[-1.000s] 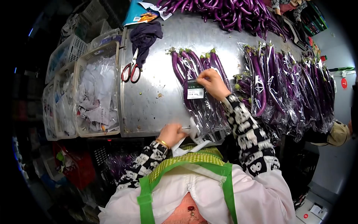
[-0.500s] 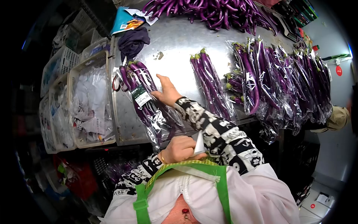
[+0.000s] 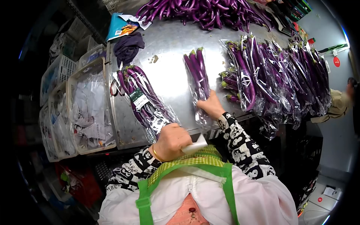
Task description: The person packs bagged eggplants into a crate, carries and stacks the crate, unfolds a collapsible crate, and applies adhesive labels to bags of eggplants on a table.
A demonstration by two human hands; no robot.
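Observation:
My left hand (image 3: pixel 172 140) is closed on a piece of white paper (image 3: pixel 195 144), perhaps a strip of labels, close to the apron. Just beyond it lies a clear bag of long purple eggplants (image 3: pixel 139 84) bearing a green-and-white label (image 3: pixel 138 98). With thumb and fingers around its lower part, my right hand (image 3: pixel 212 107) grips a second bag of eggplants (image 3: pixel 195 67) on the metal table; no label shows on this one. Part of the fingers is hidden behind the wrap.
Several bagged eggplants (image 3: pixel 258 75) lie in a row at the right. Loose eggplants (image 3: pixel 210 13) are heaped at the back of the metal table (image 3: pixel 165 78). A dark cloth (image 3: pixel 128 48) and a blue packet (image 3: pixel 119 28) lie back left. Plastic baskets (image 3: pixel 106 108) stand along the left edge.
My right hand has moved from beside the labelled bag to the unlabelled one and taken hold of it. That bag's lower end has swung left. My left hand keeps the white paper.

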